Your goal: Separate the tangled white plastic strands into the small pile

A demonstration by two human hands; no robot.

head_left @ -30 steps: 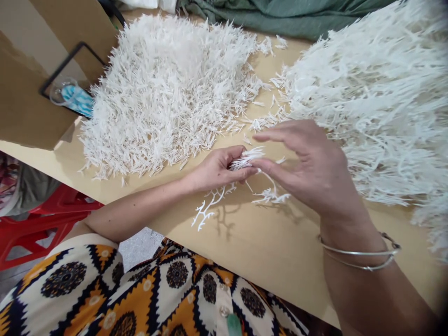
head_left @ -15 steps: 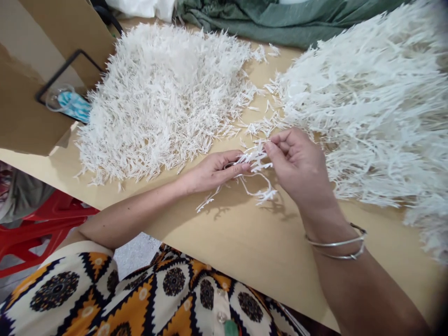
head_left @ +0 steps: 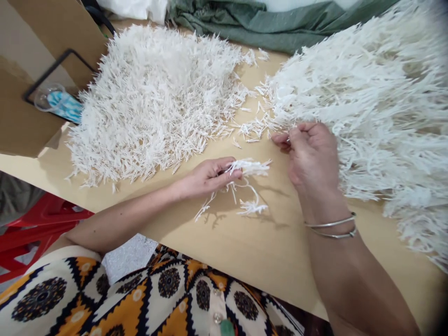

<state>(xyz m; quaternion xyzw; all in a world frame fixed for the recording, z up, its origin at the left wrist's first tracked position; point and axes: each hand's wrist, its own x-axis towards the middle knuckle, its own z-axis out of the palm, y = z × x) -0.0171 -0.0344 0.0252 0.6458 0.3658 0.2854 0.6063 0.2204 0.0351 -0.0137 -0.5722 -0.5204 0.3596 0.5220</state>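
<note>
My left hand (head_left: 213, 177) is closed on a small bunch of white plastic sprigs (head_left: 250, 167), pinched between thumb and fingers. Thin stems and branched tips (head_left: 252, 206) dangle below it over the tabletop. To the right, my right hand (head_left: 310, 151) is drawn together with its fingers curled, at the near left edge of a big heap of long white sprigs (head_left: 364, 107). Whatever its fingertips may hold is too small or hidden to make out. A second heap of shorter white sprig pieces (head_left: 157, 98) lies beyond my left hand.
Loose sprig pieces (head_left: 254, 128) are scattered between the heaps on the tan table (head_left: 224, 247). A cardboard box (head_left: 31, 126) with a black frame (head_left: 45, 84) and a clear cup (head_left: 51, 98) stands at left. Green cloth (head_left: 238, 23) lies along the back; a red stool (head_left: 45, 228) is beside the table.
My right hand has moved away from the bunch, rightward to the edge of the right heap. The left hand still grips the sprigs, whose tips have swung together. The view has shifted slightly.
</note>
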